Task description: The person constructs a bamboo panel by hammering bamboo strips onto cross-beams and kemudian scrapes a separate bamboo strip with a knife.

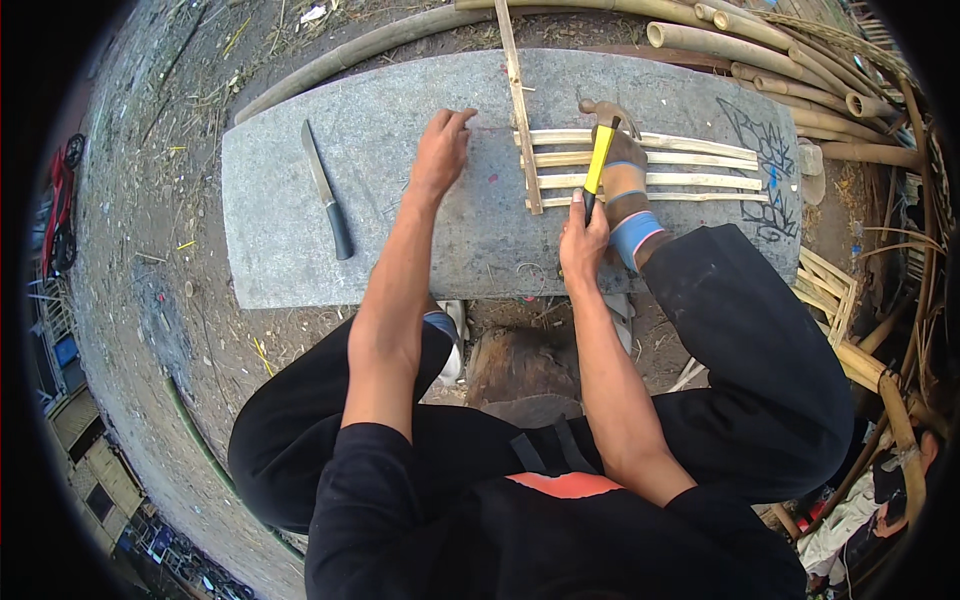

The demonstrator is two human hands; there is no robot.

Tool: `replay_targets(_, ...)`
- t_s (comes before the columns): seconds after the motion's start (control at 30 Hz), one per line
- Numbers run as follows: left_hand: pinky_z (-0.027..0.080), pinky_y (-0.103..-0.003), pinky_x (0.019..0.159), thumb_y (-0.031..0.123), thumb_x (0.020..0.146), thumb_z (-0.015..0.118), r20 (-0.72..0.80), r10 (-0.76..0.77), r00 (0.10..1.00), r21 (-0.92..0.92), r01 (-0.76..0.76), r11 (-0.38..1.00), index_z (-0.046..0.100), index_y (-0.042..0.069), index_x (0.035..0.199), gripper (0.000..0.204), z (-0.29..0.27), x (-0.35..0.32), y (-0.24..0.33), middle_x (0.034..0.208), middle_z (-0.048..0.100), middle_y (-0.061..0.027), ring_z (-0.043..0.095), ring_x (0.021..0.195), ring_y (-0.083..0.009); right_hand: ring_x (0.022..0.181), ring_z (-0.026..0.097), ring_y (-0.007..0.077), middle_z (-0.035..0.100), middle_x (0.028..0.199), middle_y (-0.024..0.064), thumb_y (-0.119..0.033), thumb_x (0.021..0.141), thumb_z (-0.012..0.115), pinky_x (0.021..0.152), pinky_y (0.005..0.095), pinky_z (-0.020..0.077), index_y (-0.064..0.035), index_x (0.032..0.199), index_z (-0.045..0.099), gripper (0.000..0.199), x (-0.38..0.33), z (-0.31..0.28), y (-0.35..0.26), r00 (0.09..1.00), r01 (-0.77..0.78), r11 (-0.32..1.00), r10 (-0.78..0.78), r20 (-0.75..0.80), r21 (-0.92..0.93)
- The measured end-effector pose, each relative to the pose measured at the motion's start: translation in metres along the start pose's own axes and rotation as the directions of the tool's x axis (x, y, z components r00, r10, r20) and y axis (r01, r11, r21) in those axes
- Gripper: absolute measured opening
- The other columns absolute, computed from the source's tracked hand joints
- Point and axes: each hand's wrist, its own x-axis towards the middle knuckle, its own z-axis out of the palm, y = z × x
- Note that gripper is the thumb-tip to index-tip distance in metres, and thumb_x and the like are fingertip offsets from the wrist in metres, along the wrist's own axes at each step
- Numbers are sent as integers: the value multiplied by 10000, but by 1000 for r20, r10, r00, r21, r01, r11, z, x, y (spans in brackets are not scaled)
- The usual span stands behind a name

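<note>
Bamboo slats, four of them, lie side by side across the right half of a grey stone slab, and a single cross strip runs over their left ends and on past the slab's far edge. The right hand is clamped on the black grip of a yellow-handled hammer, whose head hangs just right of the cross strip near the top slat. A sandalled foot rests on the slats and pins them to the stone. The left hand lies spread on bare stone, fingers apart and holding nothing, just left of the strip.

By my judgement the work is at an early stage: the slats are laid out and one crosspiece is set over them, but their right ends carry no crosspiece. Whether any nail is already driven at the crossings is too small to tell.

For room, the slab's left half is bare apart from a knife lying well apart from both hands. The slats' right ends reach close to the slab's right edge, and the near edge sits just past the right hand's wrist. Thick bamboo poles crowd the far and right sides, so the freest space for a swing is above and towards the left.
</note>
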Motion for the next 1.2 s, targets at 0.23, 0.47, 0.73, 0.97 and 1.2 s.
replay_targets(0.23,523,-409,871,44,876,611,256,-102,961,565,-64,823,648,72,1120,248,-250,78,-23,1076,634,-139,644,963,-323,658,515,321,531,697,166,-298,963,558,649,443,403,35,835,511,359,2,9,-16,1000,12,992,-13,10,125)
replay_targets(0.47,532,-367,698,-30,824,629,290,-441,849,636,173,752,652,-1,1001,181,-367,-69,-10,940,625,-142,652,773,-235,651,526,351,532,687,170,-251,906,606,633,448,407,24,847,516,295,-7,5,-15,997,79,997,-79,13,-3)
replay_targets(0.73,503,-355,766,153,896,592,338,-849,407,777,388,495,626,40,1110,245,-288,-374,-64,1021,606,-135,631,892,-256,673,551,364,563,716,194,-233,881,615,654,456,423,22,849,525,273,-16,10,-18,995,84,996,-83,55,-12)
replay_targets(0.97,477,-364,831,160,927,565,115,-924,364,680,649,340,592,24,1146,259,-251,-448,-26,1062,595,-126,604,943,-248,666,569,395,572,696,196,-239,852,644,649,484,425,14,844,523,280,-18,7,-29,990,125,991,-121,66,-56)
replay_targets(1.2,451,-372,895,168,958,537,-382,-804,456,134,888,440,559,8,1181,275,-264,-424,60,1102,583,-118,577,995,-240,756,631,423,629,763,232,-235,824,665,680,498,456,7,854,535,276,10,8,-44,984,168,977,-158,80,-130)
